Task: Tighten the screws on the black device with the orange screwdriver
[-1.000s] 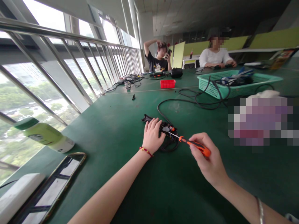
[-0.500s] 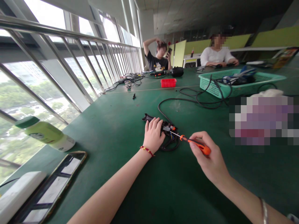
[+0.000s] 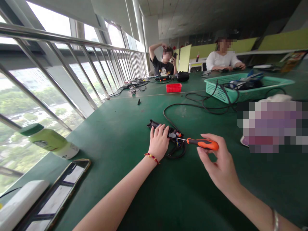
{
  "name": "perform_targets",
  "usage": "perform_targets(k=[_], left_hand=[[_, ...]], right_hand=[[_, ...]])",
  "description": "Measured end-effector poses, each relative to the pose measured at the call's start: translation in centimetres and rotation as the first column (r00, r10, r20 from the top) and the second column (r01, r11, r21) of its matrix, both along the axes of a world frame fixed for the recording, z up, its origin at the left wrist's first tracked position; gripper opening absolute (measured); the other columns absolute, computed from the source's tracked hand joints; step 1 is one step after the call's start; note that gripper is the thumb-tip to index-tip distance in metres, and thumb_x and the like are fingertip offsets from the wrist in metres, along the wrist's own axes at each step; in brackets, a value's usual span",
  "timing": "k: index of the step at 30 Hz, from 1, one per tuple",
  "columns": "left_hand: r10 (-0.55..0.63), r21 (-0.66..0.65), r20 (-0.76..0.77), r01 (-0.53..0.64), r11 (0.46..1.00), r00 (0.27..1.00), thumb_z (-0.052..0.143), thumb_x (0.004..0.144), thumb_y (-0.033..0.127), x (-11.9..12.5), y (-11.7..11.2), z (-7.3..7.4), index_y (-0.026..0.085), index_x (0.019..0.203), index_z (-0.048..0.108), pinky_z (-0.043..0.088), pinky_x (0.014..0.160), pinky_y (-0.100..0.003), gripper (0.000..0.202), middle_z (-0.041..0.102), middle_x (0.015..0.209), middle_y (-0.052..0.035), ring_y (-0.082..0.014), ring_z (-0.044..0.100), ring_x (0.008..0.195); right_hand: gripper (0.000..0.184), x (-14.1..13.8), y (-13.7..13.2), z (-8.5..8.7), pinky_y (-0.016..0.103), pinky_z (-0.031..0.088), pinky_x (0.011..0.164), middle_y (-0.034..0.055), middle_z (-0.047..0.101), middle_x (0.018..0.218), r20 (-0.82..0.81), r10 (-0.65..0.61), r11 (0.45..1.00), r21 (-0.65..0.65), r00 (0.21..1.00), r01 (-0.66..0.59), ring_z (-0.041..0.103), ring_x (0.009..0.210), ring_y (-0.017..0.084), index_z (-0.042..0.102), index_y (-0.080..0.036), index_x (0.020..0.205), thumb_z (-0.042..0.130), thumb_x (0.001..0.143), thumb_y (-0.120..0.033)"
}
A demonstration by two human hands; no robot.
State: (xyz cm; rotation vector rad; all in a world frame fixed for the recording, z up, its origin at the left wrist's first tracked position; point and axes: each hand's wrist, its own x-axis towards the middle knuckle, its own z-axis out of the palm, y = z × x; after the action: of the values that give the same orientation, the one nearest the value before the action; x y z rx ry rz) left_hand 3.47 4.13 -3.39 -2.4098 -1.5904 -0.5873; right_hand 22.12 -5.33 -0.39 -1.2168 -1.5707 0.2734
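My left hand (image 3: 158, 141) lies flat, fingers spread, on a small black device (image 3: 154, 124) with exposed wires, pressing it to the green table (image 3: 125, 134). My right hand (image 3: 218, 163) pinches an orange-handled screwdriver (image 3: 202, 143) with fingertips; the shaft lies almost level and its tip touches the device's wired end (image 3: 177, 134). A black cable (image 3: 183, 107) runs from the device away across the table.
A green-capped bottle (image 3: 49, 140), a phone (image 3: 55, 195) and a white object (image 3: 16, 205) lie at the near left by the railing. A teal basket (image 3: 247, 86) of cables, a red box (image 3: 173, 88) and two seated people are farther back.
The screwdriver handle has swung up from slanted to nearly level, and my right-hand fingers have shifted their grip on it. My left hand stays on the device. The view drifted slightly.
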Motion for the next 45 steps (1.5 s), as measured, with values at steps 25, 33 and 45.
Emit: perform_targets(k=[25,33,45], left_hand=[[0.028,0.022,0.043,-0.029,0.999,0.999,0.049,0.087,0.027,0.2,-0.5,0.3,0.013,0.128,0.05,0.028,0.11,-0.047,0.043,0.051,0.127,-0.0118,-0.0285,0.041,0.121],[0.011,0.045,-0.065,-0.008,0.999,0.998,0.044,0.087,0.029,0.3,-0.7,0.7,0.011,0.131,0.046,0.027,0.11,-0.048,0.048,0.051,0.128,-0.0135,-0.0304,0.042,0.121],[0.005,0.011,-0.157,-0.004,1.0,0.988,0.035,0.092,0.025,0.4,-0.8,1.0,0.004,0.138,0.038,0.028,0.11,-0.047,0.051,0.047,0.134,-0.0169,-0.0316,0.041,0.123]], right_hand=[[0.033,0.3,0.2,0.0,0.035,0.053,0.076,0.0081,0.061,0.097,0.07,-0.099,0.969,0.234,0.993,0.08,0.064,0.085,0.019,0.052,-0.019,0.113,0.06,0.082,-0.026],[0.015,0.3,-0.2,0.5,0.028,0.052,0.06,0.0018,0.062,0.076,0.146,-0.017,0.993,0.122,0.989,-0.001,0.063,0.066,0.015,0.055,-0.021,0.098,0.057,0.084,-0.025],[0.021,0.2,-0.1,0.4,0.028,0.053,0.063,0.0028,0.062,0.081,0.114,-0.015,0.99,0.138,0.993,-0.001,0.063,0.072,0.016,0.055,-0.02,0.102,0.059,0.082,-0.026]])
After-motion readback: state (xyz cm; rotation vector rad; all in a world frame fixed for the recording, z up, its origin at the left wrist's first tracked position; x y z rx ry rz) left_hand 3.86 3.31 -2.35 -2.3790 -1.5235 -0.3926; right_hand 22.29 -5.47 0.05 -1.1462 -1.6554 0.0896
